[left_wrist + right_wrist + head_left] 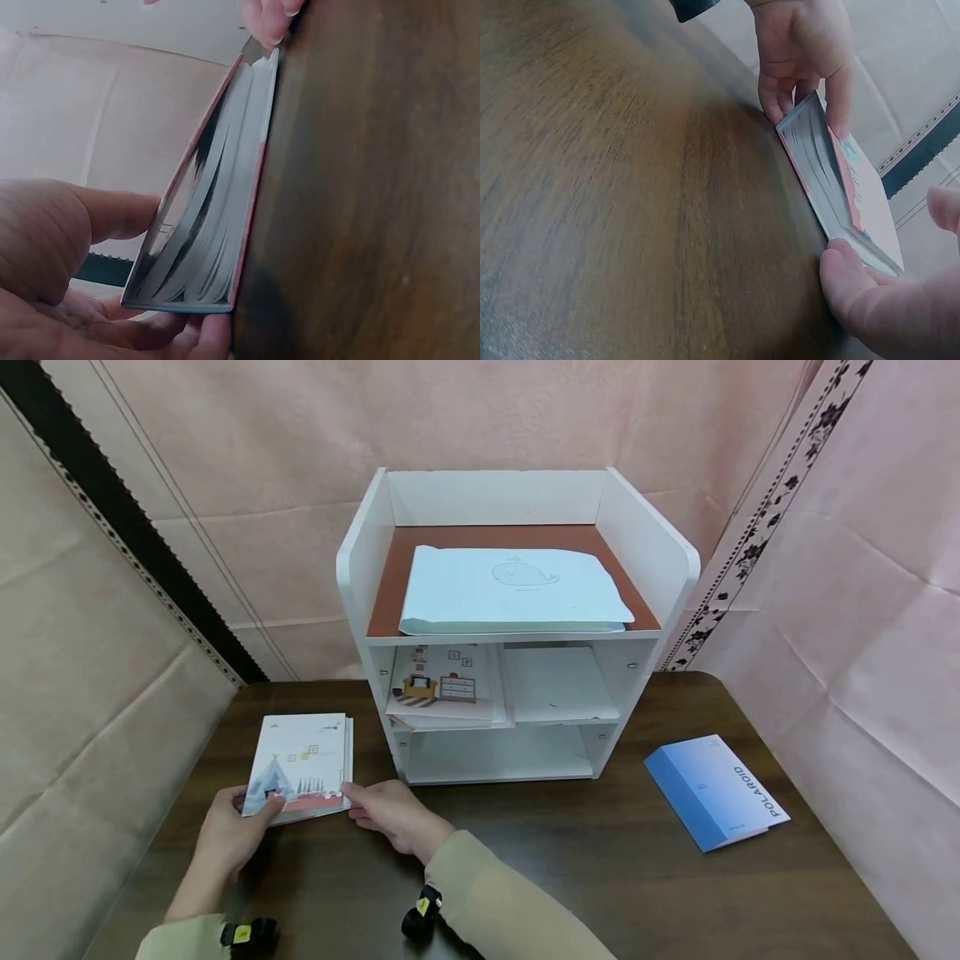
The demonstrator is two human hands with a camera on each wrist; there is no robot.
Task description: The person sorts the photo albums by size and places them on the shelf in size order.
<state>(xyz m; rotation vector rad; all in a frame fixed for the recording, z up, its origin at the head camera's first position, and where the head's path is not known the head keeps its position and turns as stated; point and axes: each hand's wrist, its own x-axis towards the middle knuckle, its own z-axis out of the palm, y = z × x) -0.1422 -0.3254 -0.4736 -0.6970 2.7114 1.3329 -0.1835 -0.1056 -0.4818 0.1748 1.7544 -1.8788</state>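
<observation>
The left hand (228, 831) grips a small white hardcover book (311, 752) at its near spine-side corner; the right hand (397, 814) touches the opposite near corner. Likely light, with stiff boards but fanning pages, it seems best pinched across both covers. It rests on the dark-brown wooden surface (337, 893).

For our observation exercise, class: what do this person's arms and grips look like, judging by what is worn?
The left sleeve and right sleeve are pale green. A black left wristband and black right wristband each carry a small yellow label. The left grip and right grip are ungloved.
</observation>
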